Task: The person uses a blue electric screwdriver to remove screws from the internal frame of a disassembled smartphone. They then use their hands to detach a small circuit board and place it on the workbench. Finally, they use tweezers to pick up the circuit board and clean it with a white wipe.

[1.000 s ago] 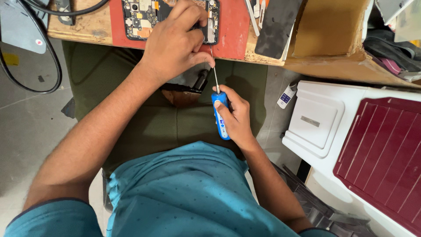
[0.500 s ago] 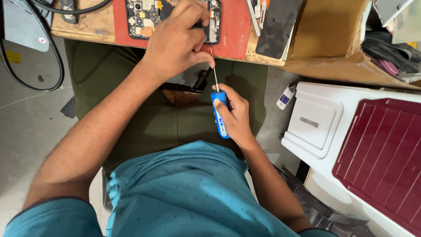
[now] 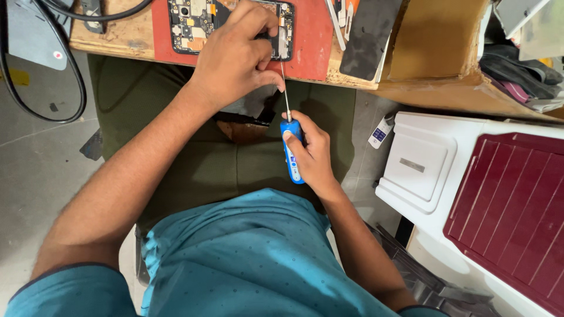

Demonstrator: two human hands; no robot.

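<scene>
This is a small electronics repair workshop, the kind where phones are opened and fixed. At the top of the frame a worn wooden tabletop (image 3: 111, 38) carries a red work mat (image 3: 311, 41), and on it lies an opened phone (image 3: 200, 20) with its circuit board and small parts bare. Just right of the mat rest a dark flat phone panel (image 3: 369, 38) and thin hand tools (image 3: 338, 17). A blue-handled precision screwdriver (image 3: 292, 149) sits near the middle of the frame. Black cables (image 3: 41, 100) loop at the upper left over a plain grey concrete floor (image 3: 35, 188). An open cardboard box (image 3: 437, 47) stands at the upper right.
</scene>
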